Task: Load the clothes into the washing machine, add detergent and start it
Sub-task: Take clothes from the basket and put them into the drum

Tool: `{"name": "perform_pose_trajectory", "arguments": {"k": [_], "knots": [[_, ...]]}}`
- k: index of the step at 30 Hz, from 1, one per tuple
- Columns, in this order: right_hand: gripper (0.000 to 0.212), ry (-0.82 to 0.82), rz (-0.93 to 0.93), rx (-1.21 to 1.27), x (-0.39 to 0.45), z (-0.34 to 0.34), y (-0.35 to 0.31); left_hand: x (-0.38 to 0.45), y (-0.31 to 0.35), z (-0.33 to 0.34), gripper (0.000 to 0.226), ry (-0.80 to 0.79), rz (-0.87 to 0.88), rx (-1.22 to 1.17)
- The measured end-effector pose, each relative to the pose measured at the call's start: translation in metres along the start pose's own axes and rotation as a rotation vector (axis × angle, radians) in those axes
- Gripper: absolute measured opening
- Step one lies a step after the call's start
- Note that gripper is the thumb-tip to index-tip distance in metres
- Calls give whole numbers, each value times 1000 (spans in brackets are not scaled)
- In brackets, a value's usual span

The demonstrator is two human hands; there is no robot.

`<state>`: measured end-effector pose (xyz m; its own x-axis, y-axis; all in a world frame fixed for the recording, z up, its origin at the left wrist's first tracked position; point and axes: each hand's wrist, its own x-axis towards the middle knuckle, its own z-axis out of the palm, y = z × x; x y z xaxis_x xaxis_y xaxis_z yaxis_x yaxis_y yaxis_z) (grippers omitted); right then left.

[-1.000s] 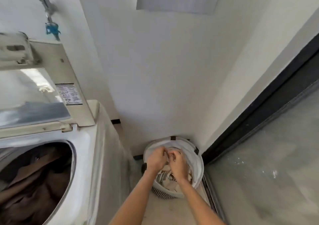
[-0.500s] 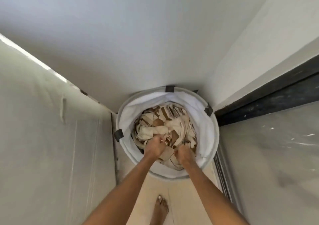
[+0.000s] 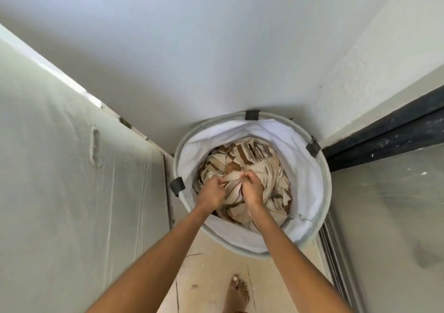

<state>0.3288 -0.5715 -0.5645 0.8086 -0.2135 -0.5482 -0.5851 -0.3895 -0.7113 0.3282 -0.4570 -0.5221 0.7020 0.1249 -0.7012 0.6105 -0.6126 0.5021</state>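
A round white laundry basket stands on the floor in the corner. Inside it lies a crumpled cream and brown patterned cloth. My left hand and my right hand are both down in the basket, side by side, each gripping a fold of that cloth and bunching it up between them. The washing machine's grey side panel fills the left of the view; its drum and lid are out of sight.
White walls close in behind and to the right of the basket. A dark door frame and glass sliding door run along the right. My bare foot stands on the narrow strip of beige floor.
The view has dropped from the open washer to straight down over the basket. My hands have gone deeper in and gathered the patterned cloth tighter between them.
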Motion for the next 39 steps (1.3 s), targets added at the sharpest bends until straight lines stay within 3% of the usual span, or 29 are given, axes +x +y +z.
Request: {"name": "perform_pose_trajectory", "arguments": {"k": [4, 10, 13, 19, 24, 28, 32, 35, 39], "knots": [[28, -124, -186, -65, -54, -44, -68, -59, 25, -44, 50, 57, 93, -110], [24, -47, -304, -1, -121, -109, -171, -146, 82, -114, 66, 72, 225, -51], [24, -73, -416, -3, -162, -139, -228, -185, 113, -149, 63, 92, 318, -42], [24, 88, -572, 299, -243, -218, -357, -252, 163, -203, 61, 137, 465, 5], [24, 169, -814, 364, -319, -262, -460, -305, 197, -232, 29, 323, 565, -95], [22, 424, -949, 128, -341, -291, -487, -341, 222, -275, 17, 342, 611, -101], [23, 616, -736, -288, -340, -310, -469, -354, 223, -321, 17, 429, 612, -2], [25, 554, -581, -454, -335, -321, -445, -363, 218, -340, 16, 483, 597, -28], [24, 399, -624, -648, -350, -305, -432, -390, 237, -349, 22, 512, 592, -221]]}}
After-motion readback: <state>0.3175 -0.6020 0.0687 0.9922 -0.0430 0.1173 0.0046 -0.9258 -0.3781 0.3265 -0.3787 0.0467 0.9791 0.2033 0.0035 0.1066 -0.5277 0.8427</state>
